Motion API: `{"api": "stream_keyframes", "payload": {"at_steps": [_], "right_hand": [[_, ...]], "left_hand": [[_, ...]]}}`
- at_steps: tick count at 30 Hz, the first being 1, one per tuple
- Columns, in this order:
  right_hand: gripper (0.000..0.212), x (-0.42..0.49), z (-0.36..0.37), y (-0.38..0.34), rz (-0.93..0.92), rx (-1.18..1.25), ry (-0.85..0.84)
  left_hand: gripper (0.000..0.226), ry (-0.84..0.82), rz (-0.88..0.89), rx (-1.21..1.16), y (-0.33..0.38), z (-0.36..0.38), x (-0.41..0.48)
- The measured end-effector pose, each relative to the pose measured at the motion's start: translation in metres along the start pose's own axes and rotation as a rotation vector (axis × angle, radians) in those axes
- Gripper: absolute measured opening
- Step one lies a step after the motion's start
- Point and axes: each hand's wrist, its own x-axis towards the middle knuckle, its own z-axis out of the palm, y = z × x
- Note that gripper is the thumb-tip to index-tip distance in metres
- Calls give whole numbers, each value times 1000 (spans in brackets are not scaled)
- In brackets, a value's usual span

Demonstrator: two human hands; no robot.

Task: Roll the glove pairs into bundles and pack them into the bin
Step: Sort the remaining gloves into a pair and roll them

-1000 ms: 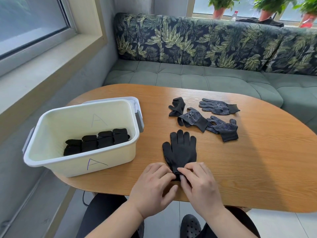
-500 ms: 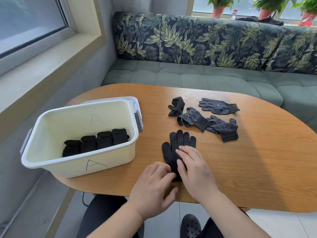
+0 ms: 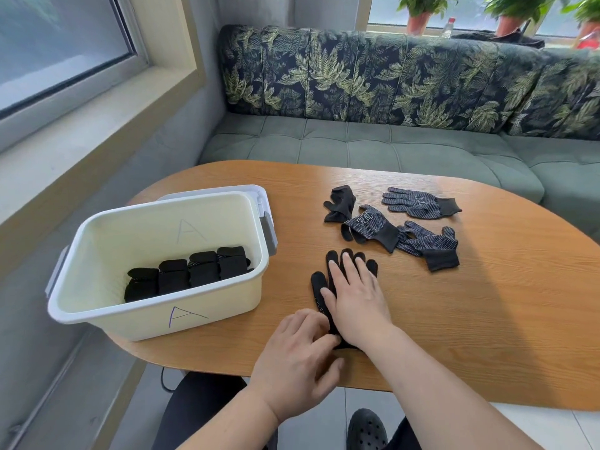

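Observation:
A black glove pair lies stacked flat on the wooden table, fingers pointing away from me. My right hand presses flat on top of it with straight fingers. My left hand touches the cuff end at the near edge, its fingertips bent on the fabric. Several loose black dotted gloves lie farther back on the table. The cream bin marked "A" stands at the left and holds several rolled black bundles.
The bin's grey-handled lid sits under or behind the bin. A green sofa with leaf-print cushions wraps the table's far side. A window sill runs along the left. My shoes and legs show below the table edge.
My right hand has slid forward from the cuff over the glove pair and now lies flat on its palm and fingers. My left hand stays at the cuff.

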Motion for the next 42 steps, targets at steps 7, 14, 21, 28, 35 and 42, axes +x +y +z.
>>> {"api": "stream_keyframes", "payload": {"at_steps": [7, 14, 21, 28, 35, 42], "right_hand": [[76, 9, 2, -2, 32, -12, 8], [84, 21, 5, 6, 35, -47, -10], [87, 24, 4, 10, 36, -47, -11], [85, -1, 13, 7, 18, -25, 35], [67, -24, 9, 35, -111, 365, 242], [81, -77, 17, 63, -6, 65, 145]], "left_hand": [[24, 2, -46, -8, 2, -2, 2], [28, -26, -104, -32, 2, -3, 2], [32, -56, -167, -50, 3, -5, 3], [42, -63, -259, -102, 5, -8, 6], [68, -242, -326, 2, 3, -8, 14], [80, -373, -372, 114, 6, -3, 21]]}}
